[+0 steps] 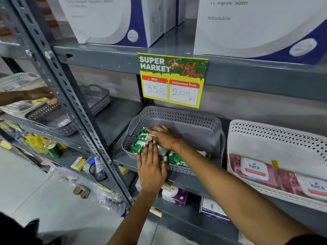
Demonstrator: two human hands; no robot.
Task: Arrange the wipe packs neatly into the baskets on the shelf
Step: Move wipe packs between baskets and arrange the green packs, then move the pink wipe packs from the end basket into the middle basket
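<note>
The left hand (151,167) comes first, nearest the viewer. It lies flat with fingers straight and close together, palm down across the near rim of the grey basket (177,115), fingertips resting on the green wipe packs (139,144) inside. It grips nothing; it presses and steadies. A little farther in, the right hand (161,136) reaches across from the right, also flat and palm down, fingers extended over the top of the packs at the left side of the basket, closed on nothing. A red thread sits on that wrist.

The green packs lie at the near left of the basket, one more showing under the right forearm near the front wall; the far right half of the basket floor looks bare. The step in hand seems to be flattening and squaring these packs. To do it well, I would keep the left hand as a stop at the near rim while the right hand smooths the packs toward the left wall, so that their edges line up and none rides up on another. Gentle pressure suits soft pouches; hard pushing may buckle them or slide the basket back.

To the right, just beside the grey one, a white basket (276,131) already holds pink wipe packs (254,170) laid flat side by side. Above the grey basket a price sign (172,80) hangs from the shelf edge (106,59).
</note>
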